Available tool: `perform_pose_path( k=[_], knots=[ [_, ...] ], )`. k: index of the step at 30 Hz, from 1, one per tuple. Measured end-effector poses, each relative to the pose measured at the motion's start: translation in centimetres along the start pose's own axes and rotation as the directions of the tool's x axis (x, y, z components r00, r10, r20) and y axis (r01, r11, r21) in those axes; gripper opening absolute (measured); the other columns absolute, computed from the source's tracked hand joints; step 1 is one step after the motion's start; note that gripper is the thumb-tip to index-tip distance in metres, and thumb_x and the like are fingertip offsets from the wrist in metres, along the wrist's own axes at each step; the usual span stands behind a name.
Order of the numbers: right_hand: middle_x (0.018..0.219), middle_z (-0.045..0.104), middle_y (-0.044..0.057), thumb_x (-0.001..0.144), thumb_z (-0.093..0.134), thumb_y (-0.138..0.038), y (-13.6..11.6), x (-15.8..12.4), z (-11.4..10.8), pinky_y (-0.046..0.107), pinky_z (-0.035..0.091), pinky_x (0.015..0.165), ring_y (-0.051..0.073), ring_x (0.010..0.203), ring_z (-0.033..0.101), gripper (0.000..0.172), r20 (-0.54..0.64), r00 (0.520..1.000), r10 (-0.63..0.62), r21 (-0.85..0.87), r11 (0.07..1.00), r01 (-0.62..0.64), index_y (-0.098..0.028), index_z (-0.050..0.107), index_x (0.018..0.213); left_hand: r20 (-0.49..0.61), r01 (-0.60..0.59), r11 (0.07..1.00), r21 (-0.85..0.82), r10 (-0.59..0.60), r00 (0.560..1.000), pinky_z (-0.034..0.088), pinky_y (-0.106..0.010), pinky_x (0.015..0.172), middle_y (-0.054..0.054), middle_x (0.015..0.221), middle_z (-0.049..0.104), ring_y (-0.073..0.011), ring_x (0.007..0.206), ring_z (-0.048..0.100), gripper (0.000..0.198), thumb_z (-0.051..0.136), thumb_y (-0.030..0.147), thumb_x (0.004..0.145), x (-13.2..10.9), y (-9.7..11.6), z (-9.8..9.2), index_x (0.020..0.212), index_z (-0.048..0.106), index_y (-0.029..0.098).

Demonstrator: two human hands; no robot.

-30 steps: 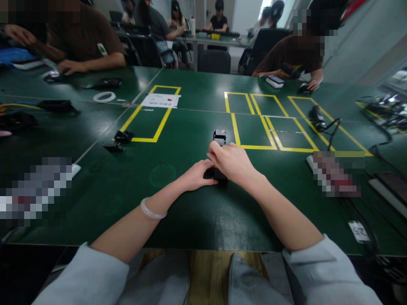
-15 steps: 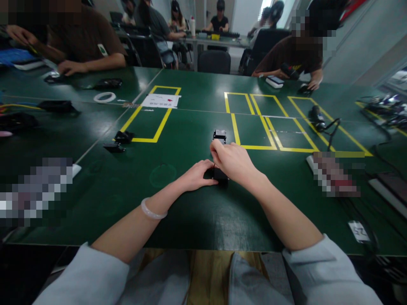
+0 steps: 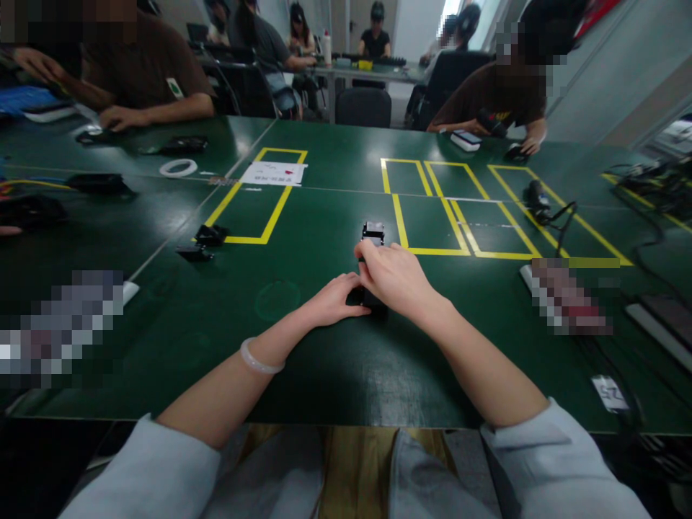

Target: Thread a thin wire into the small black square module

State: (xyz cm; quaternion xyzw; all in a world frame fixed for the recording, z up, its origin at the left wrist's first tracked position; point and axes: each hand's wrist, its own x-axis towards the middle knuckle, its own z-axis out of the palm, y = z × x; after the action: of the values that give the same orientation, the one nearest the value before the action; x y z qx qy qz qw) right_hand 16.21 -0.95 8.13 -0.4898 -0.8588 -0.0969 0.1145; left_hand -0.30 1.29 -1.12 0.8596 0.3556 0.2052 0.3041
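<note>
Green tabletop (image 3: 324,375) spans the work area; use the white sheet (image 3: 274,174) lying on it as the reference point for all positions. Yellow tape (image 3: 246,240) forms a long outline extending beyond and in front of the sheet. One black device (image 3: 373,230) rests on the tabletop to the right of the sheet and nearer the wearer; its middle is covered by the hands. Left hand (image 3: 338,297): thumb and fingers are spread around the left side of the device, grasping it near its close end. Right hand (image 3: 397,274): fingers are curled over the top of the device; whether they pinch a part of it cannot be told. One pale bracelet (image 3: 256,364) encircles the left wrist. Two small black pieces (image 3: 210,234) lie to the left of the sheet, nearer the wearer. One white ring (image 3: 176,174) lies flat, directly left of the sheet. Two seated co-workers occupy positions beyond the sheet: one person (image 3: 156,65) to its left, one person (image 3: 497,97) well to its right.
</note>
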Motion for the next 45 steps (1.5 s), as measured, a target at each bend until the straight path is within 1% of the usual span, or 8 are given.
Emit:
perform_pose_path(
  k=[5,8,16,23,31,36,42,45],
  knots=[
    [0.078,0.068,0.004,0.097,0.034,-0.029,-0.07,-0.08,-0.21,0.029,0.028,0.068,0.016,0.067,0.059,0.022,-0.01,1.0,-0.019,-0.01,1.0,0.019,-0.016,0.052,0.1,-0.015,-0.033,0.999,-0.042,0.032,0.999,0.042,-0.044,0.102,-0.01,0.13,0.058,-0.0307,0.12,0.053,0.053,0.072,0.038,0.078,0.05,0.3,-0.06,0.123,0.055,0.018],
    [0.073,0.068,0.004,0.098,0.034,-0.036,0.05,-0.09,-0.04,0.029,0.027,0.067,0.017,0.063,0.058,0.026,-0.027,0.999,-0.03,-0.041,0.999,0.029,-0.018,0.053,0.097,-0.012,-0.046,0.997,-0.055,0.045,0.999,0.042,-0.042,0.102,-0.009,0.13,0.058,-0.0292,0.119,0.055,0.055,0.072,0.038,0.079,0.09,0.3,-0.05,0.126,0.053,0.019],
    [0.075,0.068,0.003,0.092,0.035,-0.019,-0.09,-0.09,-0.21,0.028,0.026,0.067,0.015,0.064,0.057,0.019,-0.022,1.0,-0.004,-0.011,1.0,0.004,-0.017,0.053,0.099,-0.006,0.004,1.0,0.004,-0.004,1.0,0.046,-0.044,0.095,-0.01,0.117,0.063,-0.0301,0.109,0.059,0.045,0.072,0.042,0.077,0.04,0.21,-0.08,0.112,0.06,0.017],
    [0.074,0.068,0.003,0.098,0.03,-0.03,0.0,-0.08,-0.1,0.029,0.026,0.066,0.016,0.063,0.057,0.027,-0.017,1.0,-0.004,-0.016,1.0,0.003,-0.018,0.054,0.097,-0.009,-0.019,1.0,-0.015,0.019,1.0,0.044,-0.044,0.099,-0.01,0.125,0.06,-0.0301,0.115,0.056,0.049,0.072,0.04,0.078,0.07,0.25,-0.1,0.119,0.057,0.018],
    [0.08,0.068,0.003,0.095,0.033,-0.02,-0.02,-0.05,-0.31,0.028,0.028,0.067,0.014,0.067,0.058,0.021,0.009,1.0,0.016,0.018,1.0,-0.016,-0.016,0.051,0.103,-0.008,-0.01,1.0,0.007,0.01,1.0,0.045,-0.044,0.095,-0.01,0.116,0.062,-0.0295,0.109,0.058,0.044,0.072,0.043,0.077,-0.01,-0.12,0.05,0.112,0.06,0.018],
    [0.075,0.068,0.004,0.099,0.03,-0.034,0.11,-0.04,-0.3,0.029,0.027,0.066,0.016,0.064,0.059,0.028,0.016,1.0,0.011,-0.017,1.0,-0.01,-0.018,0.053,0.099,0.001,-0.037,0.999,-0.028,0.037,0.999,0.042,-0.043,0.101,-0.011,0.128,0.059,-0.0291,0.117,0.055,0.05,0.071,0.041,0.079,0.05,0.17,-0.1,0.121,0.056,0.018],
    [0.078,0.069,0.004,0.096,0.032,-0.021,0.17,-0.03,-0.39,0.029,0.027,0.064,0.015,0.066,0.059,0.021,0.027,0.999,0.034,-0.01,0.999,-0.034,-0.017,0.052,0.101,0.015,0.003,1.0,0.009,-0.003,1.0,0.044,-0.045,0.098,-0.011,0.122,0.061,-0.0302,0.113,0.056,0.048,0.071,0.044,0.078,-0.02,0.14,-0.16,0.116,0.059,0.017],
    [0.08,0.069,0.004,0.096,0.033,-0.024,0.14,-0.12,-0.65,0.029,0.028,0.065,0.015,0.068,0.06,0.021,0.02,1.0,0.016,0.018,1.0,-0.016,-0.017,0.051,0.102,0.001,-0.005,1.0,-0.004,0.005,1.0,0.044,-0.044,0.098,-0.011,0.122,0.061,-0.0296,0.113,0.056,0.046,0.071,0.043,0.079,-0.03,0.09,-0.09,0.115,0.059,0.018]
  ],
)
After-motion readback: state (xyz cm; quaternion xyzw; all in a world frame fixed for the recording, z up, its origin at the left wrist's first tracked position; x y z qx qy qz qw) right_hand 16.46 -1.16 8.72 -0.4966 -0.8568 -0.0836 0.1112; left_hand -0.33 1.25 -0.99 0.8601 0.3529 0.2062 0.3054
